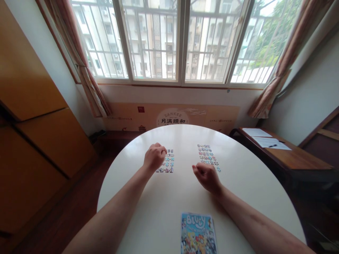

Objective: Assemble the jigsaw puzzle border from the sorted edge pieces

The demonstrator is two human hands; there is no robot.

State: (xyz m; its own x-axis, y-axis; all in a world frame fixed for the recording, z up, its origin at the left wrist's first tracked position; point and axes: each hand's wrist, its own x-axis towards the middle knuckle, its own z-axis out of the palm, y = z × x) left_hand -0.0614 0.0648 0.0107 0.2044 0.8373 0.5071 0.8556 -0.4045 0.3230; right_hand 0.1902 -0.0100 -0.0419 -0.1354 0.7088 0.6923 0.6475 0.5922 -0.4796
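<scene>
On the white round table [159, 218] lie two groups of small jigsaw pieces. My left hand [155, 156] is closed over the upper left part of the left group of pieces [169, 164]; what its fingers hold, if anything, is too small to make out. My right hand [207, 175] is curled into a loose fist just below the right group of pieces [207, 154], its fingertips pointing left and any contents hidden. Closer to me, a blue picture card with cartoon animals [198, 233] lies flat between my forearms.
A wooden side table [304, 155] with papers [271, 143] and a pen stands at the right. Wooden cabinets [47, 148] are on the left. A printed box or panel [222, 114] stands beyond the table, under a barred window with curtains.
</scene>
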